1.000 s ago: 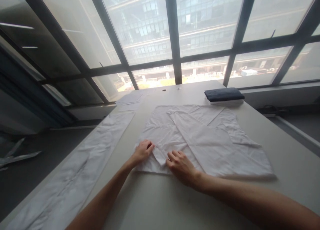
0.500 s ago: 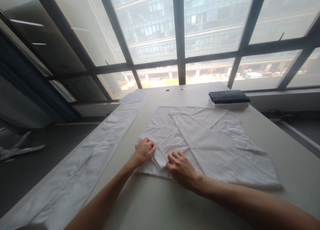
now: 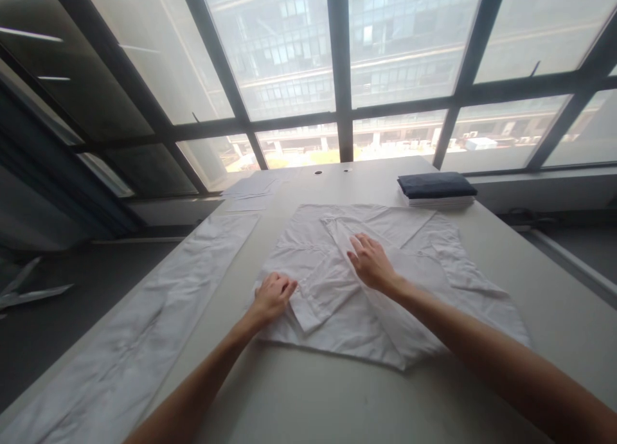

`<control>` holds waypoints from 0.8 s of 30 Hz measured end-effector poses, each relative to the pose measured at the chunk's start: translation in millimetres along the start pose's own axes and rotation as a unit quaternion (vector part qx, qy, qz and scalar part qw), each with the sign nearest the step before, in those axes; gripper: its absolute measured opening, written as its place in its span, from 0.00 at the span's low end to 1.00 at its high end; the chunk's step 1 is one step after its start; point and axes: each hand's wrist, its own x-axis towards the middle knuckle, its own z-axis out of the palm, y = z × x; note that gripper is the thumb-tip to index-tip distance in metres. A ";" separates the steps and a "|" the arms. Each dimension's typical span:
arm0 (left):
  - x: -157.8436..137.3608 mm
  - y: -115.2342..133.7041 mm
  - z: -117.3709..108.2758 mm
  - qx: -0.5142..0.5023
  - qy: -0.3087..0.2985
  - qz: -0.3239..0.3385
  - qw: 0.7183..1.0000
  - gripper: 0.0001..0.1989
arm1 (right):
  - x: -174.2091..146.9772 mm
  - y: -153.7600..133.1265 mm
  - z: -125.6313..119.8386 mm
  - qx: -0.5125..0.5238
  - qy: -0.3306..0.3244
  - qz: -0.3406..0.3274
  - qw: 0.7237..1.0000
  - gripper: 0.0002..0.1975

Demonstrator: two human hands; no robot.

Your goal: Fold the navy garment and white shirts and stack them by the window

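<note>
A white garment that looks like a shirt (image 3: pixel 322 264) lies partly folded on the white table. Its long front panel slants over the body, and its near edge is bunched to a point. My left hand (image 3: pixel 276 296) rests on its left side by a small folded corner, fingers slightly bent and pressing the cloth. Farther in, my right hand (image 3: pixel 370 261) lies over the slanting panel with its fingers spread. Both palms are hidden, so any cloth under them cannot be seen.
A long white cloth (image 3: pixel 159 309) runs along the table's left side. White sheets (image 3: pixel 253 186) lie at the back left. At the back right sits a dark folded cloth (image 3: pixel 436 185) on a white stack. Large windows (image 3: pixel 398 39) stand behind the table (image 3: pixel 299 392).
My right hand has moved away from me and right, from the near edge onto the slanting panel, and its fingers have opened. The shirt's near edge has become creased. My left hand stays nearly in place.
</note>
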 end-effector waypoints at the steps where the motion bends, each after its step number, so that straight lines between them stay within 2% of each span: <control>1: -0.8 0.0 -1.6 -0.005 -0.005 -0.001 1.000 0.18 | 0.4 9.2 3.5 -0.013 -0.003 0.027 1.000 0.26; 3: -1.6 -2.2 -3.0 -0.018 -0.006 0.009 1.000 0.17 | -7.4 23.4 9.4 -0.029 -0.011 0.052 0.998 0.28; 7: 1.2 -12.1 -0.1 -0.041 0.003 0.037 0.998 0.17 | -34.0 39.5 16.0 -0.038 -0.033 0.025 0.998 0.31; 9: 3.2 -16.4 1.3 -0.055 0.001 0.045 0.997 0.16 | -41.2 44.1 18.2 -0.038 -0.055 0.031 0.997 0.33; 13: 4.0 -19.8 -1.9 -0.085 -0.008 0.051 0.995 0.17 | -41.8 47.9 21.8 -0.042 -0.083 0.044 0.995 0.35; 19: 3.3 -23.6 -11.0 -0.122 -0.023 0.085 0.989 0.21 | -40.7 48.4 23.1 -0.045 -0.088 0.042 0.994 0.36; 24: 1.9 -20.2 -5.9 -0.051 0.012 0.032 0.998 0.15 | -41.5 50.4 24.7 -0.047 -0.091 0.042 0.994 0.36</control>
